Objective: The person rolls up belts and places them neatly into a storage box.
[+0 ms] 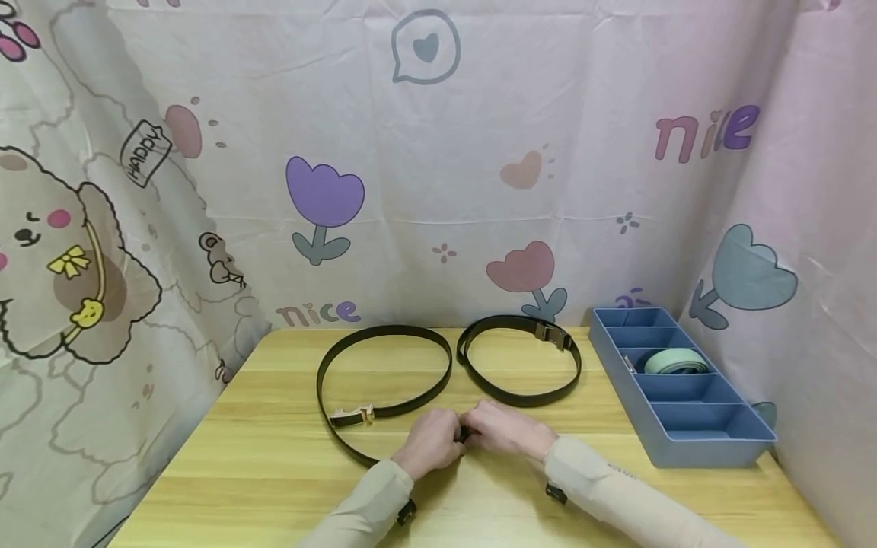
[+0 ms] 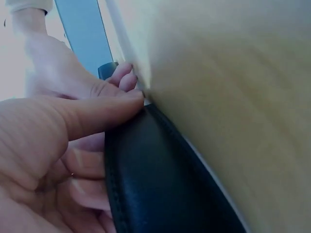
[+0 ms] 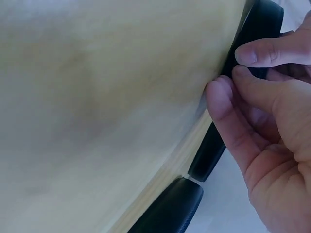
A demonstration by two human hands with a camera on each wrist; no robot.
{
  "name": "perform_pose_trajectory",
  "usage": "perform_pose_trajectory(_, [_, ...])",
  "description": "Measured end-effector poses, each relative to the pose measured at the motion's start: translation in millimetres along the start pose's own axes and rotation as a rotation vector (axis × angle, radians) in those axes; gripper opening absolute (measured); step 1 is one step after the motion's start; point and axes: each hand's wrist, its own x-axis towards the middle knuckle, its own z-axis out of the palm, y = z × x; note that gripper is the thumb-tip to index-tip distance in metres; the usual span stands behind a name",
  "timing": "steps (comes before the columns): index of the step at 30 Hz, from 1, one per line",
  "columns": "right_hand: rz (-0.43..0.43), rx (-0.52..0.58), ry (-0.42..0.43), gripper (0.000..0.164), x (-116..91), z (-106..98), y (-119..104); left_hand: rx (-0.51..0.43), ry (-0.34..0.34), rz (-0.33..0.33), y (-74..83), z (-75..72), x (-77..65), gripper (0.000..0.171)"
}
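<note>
A black belt point(image 1: 324, 373) with a gold-toned buckle point(image 1: 352, 415) lies in a loop on the table, its strap running under my left forearm. My left hand point(image 1: 433, 441) pinches a black leather strap point(image 2: 155, 179), thumb on its face and fingers curled behind. My right hand point(image 1: 507, 428) meets it fingertip to fingertip, pinching the same strap between thumb and fingers. In the right wrist view, the strap runs past both hands, close over the wooden tabletop. Part of it is hidden behind the fingers.
A second black belt point(image 1: 521, 399), with a dark metal buckle point(image 1: 552, 333), lies coiled behind the right hand. At the right stands a blue divided box point(image 1: 706, 454) with a rolled mint-green belt point(image 1: 674, 361) in one compartment. A printed curtain point(image 1: 438, 152) hangs behind the table point(image 1: 274, 487).
</note>
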Motion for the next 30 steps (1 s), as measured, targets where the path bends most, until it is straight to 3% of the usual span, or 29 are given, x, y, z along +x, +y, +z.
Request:
perform_pose_trajectory(8, [0.022, 0.051, -0.010, 0.003, -1.8, 2.7, -2.5, -0.073, -0.070, 0.107, -8.3, -4.1, 0.7, 0.051])
perform_pose_trajectory(14, [0.042, 0.096, -0.013, 0.021, -0.2, 4.9, -3.5, 0.010, -0.155, 0.177, -10.2, -11.2, -1.5, 0.027])
perform_pose_trajectory(21, [0.014, 0.030, 0.069, 0.022, 2.0, 10.7, -5.4, -0.014, -0.114, 0.265, -13.3, -7.1, -2.4, 0.027])
perform_pose_trajectory(27, [0.046, 0.181, 0.103, 0.016, -0.7, 8.5, -1.0, -0.004, -0.101, 0.237, -14.7, -5.1, -2.0, 0.020])
perform_pose_trajectory(30, [0.091, 0.189, 0.145, 0.016, -2.6, 9.0, 2.1, -0.026, -0.084, 0.187, -12.9, -3.4, -2.2, 0.024])
